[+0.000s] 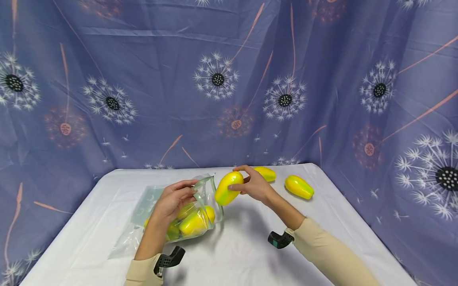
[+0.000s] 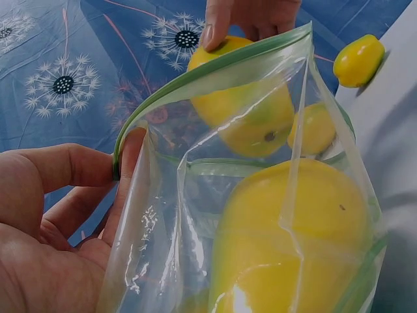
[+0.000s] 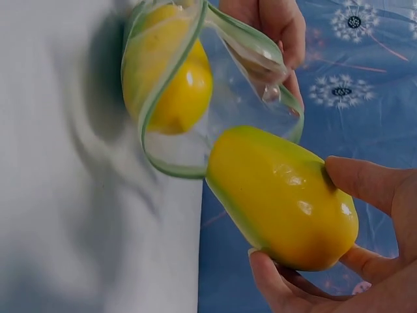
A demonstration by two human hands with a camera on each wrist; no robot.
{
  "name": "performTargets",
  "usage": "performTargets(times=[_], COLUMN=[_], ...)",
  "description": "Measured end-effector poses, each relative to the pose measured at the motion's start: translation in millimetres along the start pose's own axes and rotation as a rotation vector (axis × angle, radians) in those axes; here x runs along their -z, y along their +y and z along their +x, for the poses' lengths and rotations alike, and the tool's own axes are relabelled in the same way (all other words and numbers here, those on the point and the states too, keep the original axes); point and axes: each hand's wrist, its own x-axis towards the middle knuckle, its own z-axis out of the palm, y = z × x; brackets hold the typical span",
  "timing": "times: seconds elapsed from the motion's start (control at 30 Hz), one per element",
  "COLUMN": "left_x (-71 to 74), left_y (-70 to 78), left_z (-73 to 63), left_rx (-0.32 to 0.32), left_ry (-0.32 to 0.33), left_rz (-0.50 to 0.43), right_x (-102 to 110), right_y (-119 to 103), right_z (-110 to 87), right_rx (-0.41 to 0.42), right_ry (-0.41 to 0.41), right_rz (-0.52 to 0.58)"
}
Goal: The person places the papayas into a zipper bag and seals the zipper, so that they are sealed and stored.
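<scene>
My left hand (image 1: pixel 172 201) pinches the green-edged rim of a clear zip bag (image 2: pixel 166 215), whose mouth gapes toward the right. Inside the bag lie several yellow-green papayas; the largest in the left wrist view is a papaya (image 2: pixel 293 228) near the mouth. In my right hand (image 1: pixel 255 185) is another papaya (image 3: pixel 280 199), gripped at one end by thumb and fingers. Its free end is right at the bag's opening, tilted down toward it. In the left wrist view this papaya shows partly through the clear plastic.
Two loose papayas lie on the white-covered table (image 1: pixel 257 254) at the back right: one papaya (image 1: pixel 299 187) in full view, the other papaya (image 1: pixel 265 173) partly behind my right hand. Flat plastic with a pale green panel (image 1: pixel 143 206) spreads left of the bag. A blue dandelion-print curtain (image 1: pixel 171 95) encloses the table.
</scene>
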Motion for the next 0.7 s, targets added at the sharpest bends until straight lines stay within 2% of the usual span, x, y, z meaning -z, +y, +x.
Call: performTargets(times=[0.47, 0.7], left_x=[-0.7, -2.4], left_y=[0.2, 0.6], left_z=[-0.4, 0.4], left_rx=[0.009, 0.013], left_ry=[0.020, 0.017], left_rz=[-0.004, -0.005], right_x=[-31.7, -38.6], right_y=[-5.8, -5.3], right_z=[6.0, 7.6], right_rx=[0.024, 0.013], right_ry=[-0.011, 0.008], right_rz=[0.024, 0.005])
